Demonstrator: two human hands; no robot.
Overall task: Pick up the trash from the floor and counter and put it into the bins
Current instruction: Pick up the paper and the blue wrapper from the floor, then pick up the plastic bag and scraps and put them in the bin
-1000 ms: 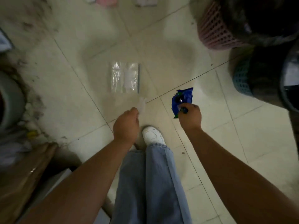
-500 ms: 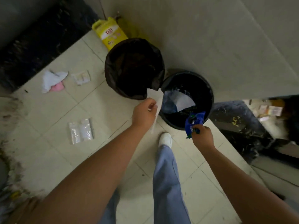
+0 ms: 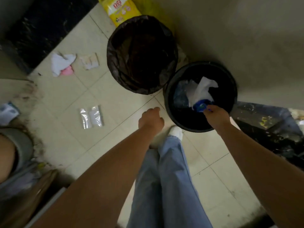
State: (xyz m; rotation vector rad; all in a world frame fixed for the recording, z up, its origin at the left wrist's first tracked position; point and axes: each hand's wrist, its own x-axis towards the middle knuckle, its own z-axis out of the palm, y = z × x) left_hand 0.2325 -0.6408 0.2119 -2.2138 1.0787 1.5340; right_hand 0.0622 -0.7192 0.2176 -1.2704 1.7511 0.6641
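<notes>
My right hand is over the near rim of the right bin, fingers pinched on a blue wrapper that hangs inside the bin opening. White paper sits in that bin just behind the wrapper, touching it or nearly so; can't tell which. My left hand is empty, fingers loosely curled, hovering above the floor tiles just left of the right bin, holding nothing.

The left bin, lined with a dark bag, stands just beside the right one, rims close to touching; its inside is too dark to read. A yellow pack stands behind the left bin, against the wall.

Trash on the floor: a clear plastic bag lying flat to the left of my left hand, a crumpled beige wrapper near the left bin, and a white cloth with a pink piece further left, beside a black mat.

My white shoe is right at the base of the right bin.
</notes>
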